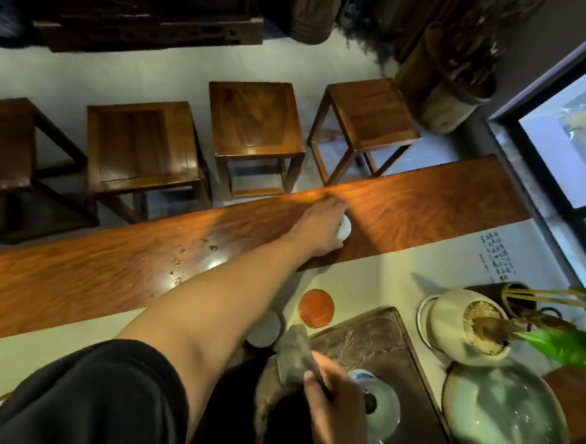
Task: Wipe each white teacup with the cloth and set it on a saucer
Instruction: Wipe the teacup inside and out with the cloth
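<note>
While the left hand [319, 225] reaches across the long glossy reddish-brown wooden table [422, 216], its fingers curl around a small round white glazed teacup [345, 228] at the far side of that table, the cup resting on the wood. Nearer on the table, the right hand [334, 392] pinches a crumpled grey-brown cloth [290, 362] between thumb and fingers. Just beyond the cloth lies a flat round orange saucer [316, 307] with a pale rim, bare, beside a dark carved rectangular tea tray [381, 333].
</note>
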